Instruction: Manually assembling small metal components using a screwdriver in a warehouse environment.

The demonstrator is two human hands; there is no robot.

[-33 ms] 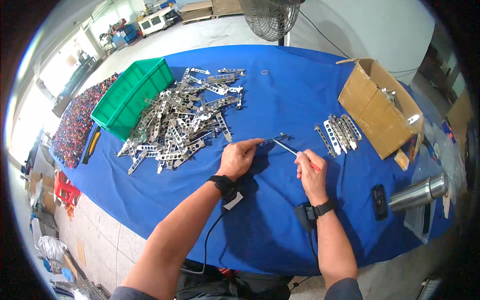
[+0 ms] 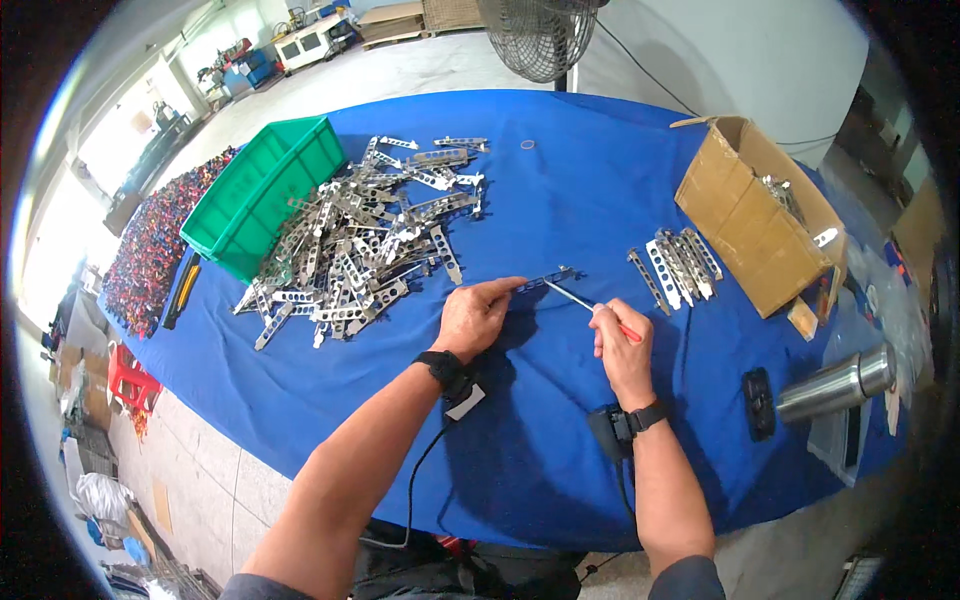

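Observation:
A slotted metal bracket (image 2: pixel 546 279) lies on the blue cloth in front of me. My left hand (image 2: pixel 473 316) has its index finger stretched onto the bracket's left end, its other fingers curled under, and seems to pinch it there. Wrapped in the fingers of my right hand (image 2: pixel 622 350) is a screwdriver (image 2: pixel 629 332) with a red handle. Its thin shaft slants up and left, and the tip meets the bracket near its middle; exactly what it touches is too small to tell. Straps with small devices and cables circle both wrists.
Left of my hands is a heap of metal brackets (image 2: pixel 350 240), beside a green bin (image 2: pixel 262 195) and many small coloured parts (image 2: pixel 170 230). A row of brackets (image 2: pixel 672 268) lies at right, near a cardboard box (image 2: pixel 750 215), a steel flask (image 2: pixel 838 385) and a black object (image 2: pixel 759 404).

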